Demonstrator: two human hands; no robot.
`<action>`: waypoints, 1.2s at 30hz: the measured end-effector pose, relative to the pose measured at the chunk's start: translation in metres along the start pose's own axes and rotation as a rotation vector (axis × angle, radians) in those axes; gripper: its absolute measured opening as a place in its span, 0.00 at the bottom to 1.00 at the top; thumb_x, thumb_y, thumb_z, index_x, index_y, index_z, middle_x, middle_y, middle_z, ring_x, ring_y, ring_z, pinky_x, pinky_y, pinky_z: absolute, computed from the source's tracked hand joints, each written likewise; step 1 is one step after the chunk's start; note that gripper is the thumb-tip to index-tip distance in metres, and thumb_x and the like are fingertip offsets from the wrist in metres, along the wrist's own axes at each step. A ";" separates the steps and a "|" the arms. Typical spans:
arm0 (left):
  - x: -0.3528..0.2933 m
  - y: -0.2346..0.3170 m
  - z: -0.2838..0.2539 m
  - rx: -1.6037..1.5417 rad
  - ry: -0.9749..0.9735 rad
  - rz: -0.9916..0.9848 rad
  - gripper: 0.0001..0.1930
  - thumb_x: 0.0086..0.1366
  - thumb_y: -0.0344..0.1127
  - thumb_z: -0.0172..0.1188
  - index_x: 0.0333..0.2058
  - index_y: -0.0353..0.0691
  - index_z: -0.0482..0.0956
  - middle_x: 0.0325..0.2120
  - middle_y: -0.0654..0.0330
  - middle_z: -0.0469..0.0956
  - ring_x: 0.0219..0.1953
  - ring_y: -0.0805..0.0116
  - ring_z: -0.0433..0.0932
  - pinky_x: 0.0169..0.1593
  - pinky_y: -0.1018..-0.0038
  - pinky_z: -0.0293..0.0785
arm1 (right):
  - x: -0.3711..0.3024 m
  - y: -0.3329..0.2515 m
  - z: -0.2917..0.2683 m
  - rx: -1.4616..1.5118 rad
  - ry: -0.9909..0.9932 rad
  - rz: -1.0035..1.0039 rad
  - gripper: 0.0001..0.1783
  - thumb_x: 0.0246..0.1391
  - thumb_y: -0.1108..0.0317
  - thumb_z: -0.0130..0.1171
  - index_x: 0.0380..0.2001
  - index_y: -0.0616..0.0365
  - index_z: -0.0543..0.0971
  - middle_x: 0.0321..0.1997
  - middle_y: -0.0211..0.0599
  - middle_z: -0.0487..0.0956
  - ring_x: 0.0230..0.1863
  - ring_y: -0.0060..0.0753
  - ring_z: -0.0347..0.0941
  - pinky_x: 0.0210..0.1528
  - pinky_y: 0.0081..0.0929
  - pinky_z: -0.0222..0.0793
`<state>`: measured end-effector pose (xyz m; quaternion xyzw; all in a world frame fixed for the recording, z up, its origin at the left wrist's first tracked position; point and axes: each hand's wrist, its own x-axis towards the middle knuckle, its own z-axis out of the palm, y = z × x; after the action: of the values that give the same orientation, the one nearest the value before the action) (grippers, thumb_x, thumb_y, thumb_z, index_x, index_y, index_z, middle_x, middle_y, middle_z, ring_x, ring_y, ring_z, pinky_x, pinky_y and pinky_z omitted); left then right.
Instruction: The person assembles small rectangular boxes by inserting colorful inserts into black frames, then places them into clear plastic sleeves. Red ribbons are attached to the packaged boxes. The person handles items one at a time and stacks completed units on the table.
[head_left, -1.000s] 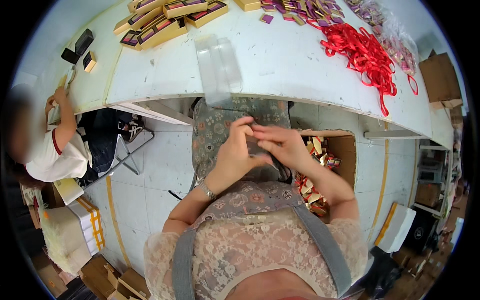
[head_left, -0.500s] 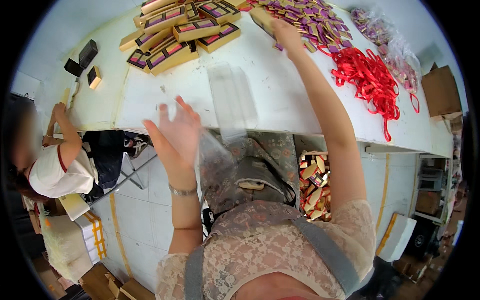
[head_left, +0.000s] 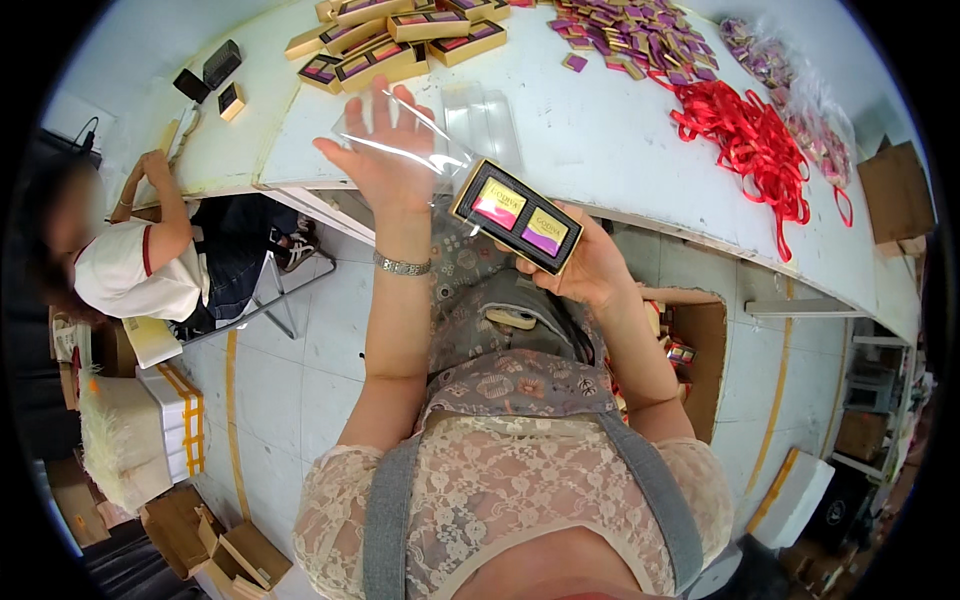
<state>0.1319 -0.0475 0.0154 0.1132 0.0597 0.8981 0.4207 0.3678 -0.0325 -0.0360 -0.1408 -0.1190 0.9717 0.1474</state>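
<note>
The right hand (head_left: 595,268) grips the right end of a rectangular gold box with a black insert (head_left: 524,221), which is tilted, near the white table (head_left: 640,165); its two shiny squares (head_left: 498,203), gold-and-pink and gold-and-purple, bear printed lettering; the grip beneath is partly hidden; the left hand (head_left: 388,160) is spread wide behind clear plastic film (head_left: 447,156), its hold on that uncertain; the frame cuts off piled gold boxes (head_left: 385,60).

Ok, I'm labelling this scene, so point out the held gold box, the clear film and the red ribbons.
Gold box (head_left: 517,217): head view, dark strip between its two squares.
Clear film (head_left: 449,157): head view, glossy part near the box.
Red ribbons (head_left: 745,150): head view, middle of the heap.
</note>
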 end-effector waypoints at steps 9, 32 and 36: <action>-0.011 0.002 0.014 0.248 -0.111 0.102 0.30 0.62 0.71 0.41 0.42 0.51 0.74 0.54 0.57 0.69 0.46 0.57 0.71 0.47 0.60 0.70 | 0.010 0.005 0.015 0.073 -0.036 -0.109 0.22 0.63 0.52 0.44 0.48 0.57 0.73 0.40 0.45 0.79 0.32 0.46 0.77 0.22 0.26 0.72; -0.002 0.005 -0.004 0.246 0.036 0.205 0.29 0.64 0.68 0.40 0.40 0.48 0.73 0.48 0.54 0.71 0.46 0.56 0.72 0.49 0.57 0.72 | 0.020 0.026 0.017 -0.105 0.147 -0.171 0.24 0.65 0.50 0.38 0.49 0.55 0.72 0.38 0.44 0.78 0.28 0.38 0.74 0.18 0.20 0.69; -0.005 0.006 -0.008 0.349 -0.196 0.205 0.29 0.63 0.70 0.40 0.45 0.53 0.68 0.50 0.57 0.67 0.46 0.59 0.72 0.45 0.60 0.74 | 0.027 0.023 -0.005 0.027 -0.036 -0.092 0.23 0.65 0.49 0.40 0.47 0.56 0.72 0.37 0.43 0.78 0.29 0.36 0.75 0.23 0.26 0.73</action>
<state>0.1282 -0.0554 0.0083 0.2765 0.1613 0.8969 0.3051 0.3391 -0.0449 -0.0532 -0.1155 -0.1146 0.9679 0.1915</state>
